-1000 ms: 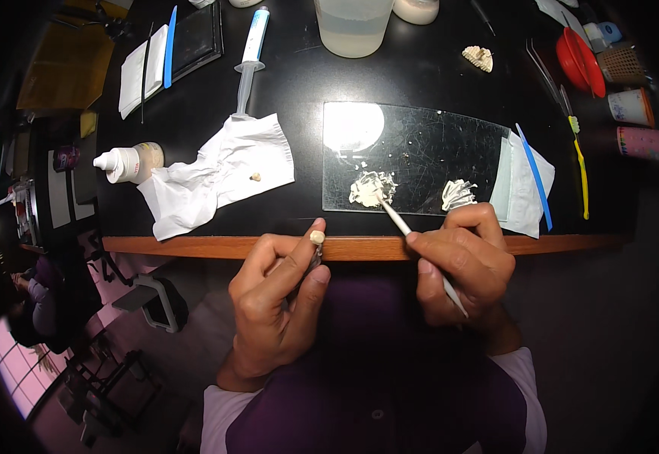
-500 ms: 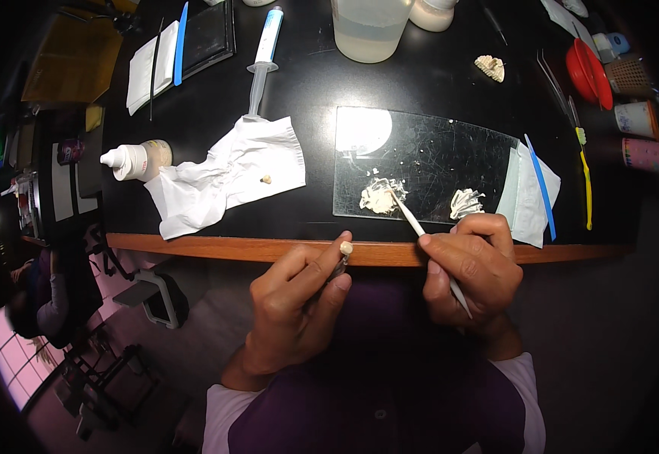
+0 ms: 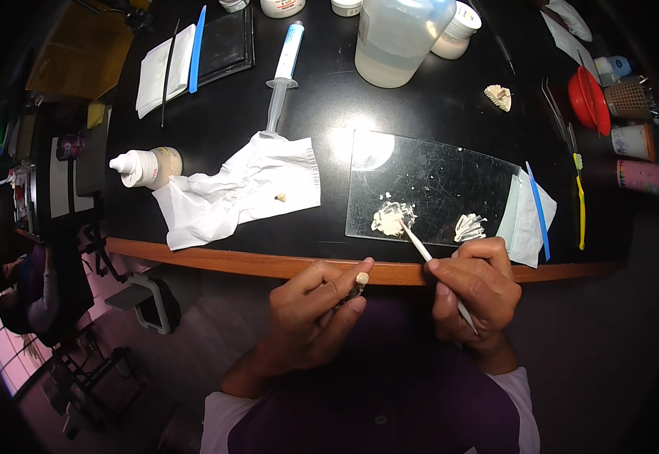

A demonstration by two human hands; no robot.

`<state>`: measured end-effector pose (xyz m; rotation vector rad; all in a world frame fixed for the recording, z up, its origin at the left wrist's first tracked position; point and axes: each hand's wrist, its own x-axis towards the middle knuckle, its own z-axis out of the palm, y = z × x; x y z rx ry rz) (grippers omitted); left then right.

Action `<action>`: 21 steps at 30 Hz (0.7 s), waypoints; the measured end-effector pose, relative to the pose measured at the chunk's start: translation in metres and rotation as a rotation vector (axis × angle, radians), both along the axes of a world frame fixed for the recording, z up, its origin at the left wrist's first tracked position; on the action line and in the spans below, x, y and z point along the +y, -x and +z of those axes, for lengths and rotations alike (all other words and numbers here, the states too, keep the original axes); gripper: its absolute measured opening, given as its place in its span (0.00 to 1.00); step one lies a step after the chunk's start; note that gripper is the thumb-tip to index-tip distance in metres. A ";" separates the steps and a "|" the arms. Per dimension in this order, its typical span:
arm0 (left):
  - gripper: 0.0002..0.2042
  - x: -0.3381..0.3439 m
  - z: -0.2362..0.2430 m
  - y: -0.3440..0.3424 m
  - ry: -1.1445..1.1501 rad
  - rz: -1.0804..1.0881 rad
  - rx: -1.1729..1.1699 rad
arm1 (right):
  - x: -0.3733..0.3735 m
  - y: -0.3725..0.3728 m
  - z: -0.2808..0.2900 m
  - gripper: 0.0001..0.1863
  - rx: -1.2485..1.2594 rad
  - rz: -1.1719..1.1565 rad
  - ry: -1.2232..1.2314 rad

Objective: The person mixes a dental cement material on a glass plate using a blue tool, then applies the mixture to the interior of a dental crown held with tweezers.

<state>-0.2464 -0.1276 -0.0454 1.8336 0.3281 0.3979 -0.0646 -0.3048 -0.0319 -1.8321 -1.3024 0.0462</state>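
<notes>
My left hand (image 3: 306, 314) is closed, pinching a small cream tooth-shaped piece (image 3: 362, 278) on a dark, thin holder just in front of the table edge. In my right hand (image 3: 484, 287) is a slim white-handled brush (image 3: 419, 245), held like a pen. Its tip touches a pile of cream paste (image 3: 387, 220) on a scratched glass slab (image 3: 428, 166). Farther right on the same slab is a smaller smeared pile (image 3: 469, 227). Most of the holder is hidden by my left fingers.
A crumpled white tissue (image 3: 231, 197) bears another small tooth-shaped piece (image 3: 280, 197). Around lie a dropper bottle (image 3: 136, 168), syringe (image 3: 288, 57), translucent jug (image 3: 394, 53), cream cast (image 3: 498, 97), tweezers (image 3: 554, 113), yellow toothbrush (image 3: 580, 204) and blue strip (image 3: 537, 204) on folded tissue. A wooden edge (image 3: 269, 261) borders the table.
The whole view has shifted, so the table things sit lower and mostly farther right. The brush tip stays in the paste pile, and both hands keep their holds.
</notes>
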 end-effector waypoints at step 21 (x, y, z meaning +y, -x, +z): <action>0.21 0.000 -0.006 0.000 0.098 0.013 -0.016 | 0.001 0.000 -0.001 0.15 -0.007 -0.013 -0.020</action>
